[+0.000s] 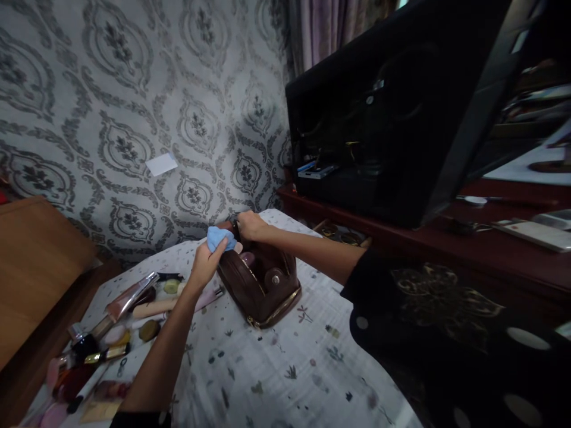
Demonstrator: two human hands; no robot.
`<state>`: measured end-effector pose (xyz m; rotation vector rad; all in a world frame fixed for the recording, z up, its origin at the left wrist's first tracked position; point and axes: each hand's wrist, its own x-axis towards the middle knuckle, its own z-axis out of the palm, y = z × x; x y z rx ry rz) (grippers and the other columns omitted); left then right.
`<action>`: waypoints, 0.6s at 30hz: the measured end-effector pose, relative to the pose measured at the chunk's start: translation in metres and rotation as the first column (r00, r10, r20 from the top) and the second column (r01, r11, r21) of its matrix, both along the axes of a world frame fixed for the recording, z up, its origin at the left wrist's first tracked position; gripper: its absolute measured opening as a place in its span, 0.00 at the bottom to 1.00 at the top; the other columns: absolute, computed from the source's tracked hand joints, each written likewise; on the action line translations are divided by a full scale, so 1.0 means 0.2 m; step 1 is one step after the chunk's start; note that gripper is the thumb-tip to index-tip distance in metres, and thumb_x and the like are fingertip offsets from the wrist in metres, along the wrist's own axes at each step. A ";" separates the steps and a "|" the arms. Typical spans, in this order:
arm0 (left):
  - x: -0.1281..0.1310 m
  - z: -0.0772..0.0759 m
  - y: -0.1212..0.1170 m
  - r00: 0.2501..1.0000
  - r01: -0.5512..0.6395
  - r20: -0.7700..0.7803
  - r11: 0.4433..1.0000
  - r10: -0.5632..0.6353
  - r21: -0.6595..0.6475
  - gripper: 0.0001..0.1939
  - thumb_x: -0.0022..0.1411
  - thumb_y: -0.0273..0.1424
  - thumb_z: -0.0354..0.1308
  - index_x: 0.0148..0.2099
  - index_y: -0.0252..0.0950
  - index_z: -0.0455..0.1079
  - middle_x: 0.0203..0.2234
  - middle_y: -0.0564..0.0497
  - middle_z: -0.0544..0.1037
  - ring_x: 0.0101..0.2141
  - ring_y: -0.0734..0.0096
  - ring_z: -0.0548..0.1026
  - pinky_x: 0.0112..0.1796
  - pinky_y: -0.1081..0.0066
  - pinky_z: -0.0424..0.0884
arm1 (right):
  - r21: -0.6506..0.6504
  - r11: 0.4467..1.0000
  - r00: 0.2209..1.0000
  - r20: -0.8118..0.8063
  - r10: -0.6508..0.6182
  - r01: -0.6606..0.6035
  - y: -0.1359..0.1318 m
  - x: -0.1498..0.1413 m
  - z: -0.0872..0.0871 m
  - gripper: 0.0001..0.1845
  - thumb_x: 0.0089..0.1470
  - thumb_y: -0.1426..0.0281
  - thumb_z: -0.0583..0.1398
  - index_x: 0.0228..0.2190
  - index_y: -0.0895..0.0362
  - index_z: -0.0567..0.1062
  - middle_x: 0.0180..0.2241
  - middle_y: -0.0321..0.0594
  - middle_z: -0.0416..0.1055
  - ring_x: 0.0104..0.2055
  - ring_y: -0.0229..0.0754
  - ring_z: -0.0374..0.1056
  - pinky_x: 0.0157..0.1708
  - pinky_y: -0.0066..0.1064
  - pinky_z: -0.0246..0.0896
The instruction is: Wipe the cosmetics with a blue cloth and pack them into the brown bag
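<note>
Brown, boxy leather-look bag [244, 286], likely light and pliable, suits a rim hold, the right hand [252, 227] clenched there, the left hand [207, 261] grasping crumpled blue cloth [218, 236].

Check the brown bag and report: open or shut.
Open. The brown bag gapes at the top, its edges spread apart and its dark inside showing.

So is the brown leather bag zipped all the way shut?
No, the brown leather bag gapes open at the top, with its dark inside showing between the sides.
</note>
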<state>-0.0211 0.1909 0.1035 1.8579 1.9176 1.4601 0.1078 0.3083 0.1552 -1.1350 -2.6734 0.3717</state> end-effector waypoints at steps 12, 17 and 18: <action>0.02 0.02 0.00 1.000 -0.019 -0.026 1.000 0.018 -0.007 0.23 0.60 0.47 0.53 0.32 0.31 0.74 0.26 0.49 0.78 0.32 0.65 0.75 0.40 0.69 0.70 | 0.006 0.997 0.997 -0.002 0.080 -0.080 -0.06 0.10 0.01 0.19 0.56 0.75 0.58 0.50 0.64 0.75 0.50 0.55 0.74 0.54 0.51 0.71 0.48 0.32 0.67; 0.02 0.03 0.00 1.000 -0.003 -0.022 1.000 0.003 -0.012 0.23 0.61 0.47 0.53 0.34 0.31 0.75 0.30 0.46 0.80 0.35 0.62 0.77 0.41 0.67 0.70 | -0.030 0.992 0.990 0.064 0.123 -0.121 -0.05 0.08 -0.05 0.21 0.54 0.75 0.61 0.50 0.64 0.75 0.50 0.59 0.73 0.54 0.55 0.70 0.50 0.39 0.67; 0.03 0.03 0.00 1.000 0.002 -0.022 1.000 -0.002 -0.010 0.23 0.61 0.47 0.52 0.34 0.31 0.76 0.30 0.46 0.81 0.35 0.61 0.77 0.42 0.67 0.71 | -0.048 0.991 0.988 0.084 0.132 -0.129 -0.04 0.08 -0.07 0.21 0.54 0.74 0.62 0.50 0.64 0.74 0.51 0.60 0.72 0.54 0.56 0.69 0.51 0.41 0.67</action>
